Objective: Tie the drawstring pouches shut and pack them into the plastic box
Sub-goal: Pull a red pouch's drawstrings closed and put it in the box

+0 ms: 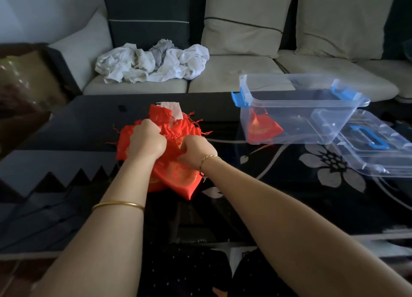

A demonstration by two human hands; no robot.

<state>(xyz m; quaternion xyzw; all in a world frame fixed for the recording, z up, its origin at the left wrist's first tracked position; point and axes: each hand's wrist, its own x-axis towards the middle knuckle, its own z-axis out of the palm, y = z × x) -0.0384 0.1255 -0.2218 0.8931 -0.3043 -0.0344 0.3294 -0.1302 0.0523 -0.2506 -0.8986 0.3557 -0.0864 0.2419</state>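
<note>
Drawstring pouches [178, 174] are my job here, but by size the sofa [234, 73] comes first. It fills the far side from ten to two o'clock, with pale seats and cushions in a dim room, and a crumpled bundle of white cloth [153, 62] lies on its seat at eleven. Next is the desk [78, 122], a dark glossy top with a grey flower pattern toward three o'clock and a zigzag edge at nine. The plastic box [312, 127] stands open at two o'clock with its blue latches swung out. Its lid [379, 149] lies flat at three, touching or slipped under the box's near corner; I cannot tell which. I judge both are parked within easy reach so finished pouches can go straight in. The red heap itself sits mid-desk toward twelve, loose cords straggling from it. Both hands are clenched on it, the left hand [146, 138] at its upper left and the right hand [196, 149] just beside, fingers dug into the fabric. They are likely drawing cords apart to cinch one neck, though which cord each grips is hidden from me. One packed pouch [260, 129], which looks cinched, lies inside the box at its nine o'clock end. Smallest are a gold bangle [118, 204] on the left forearm and a thin bracelet [209, 157] at the right wrist.
</note>
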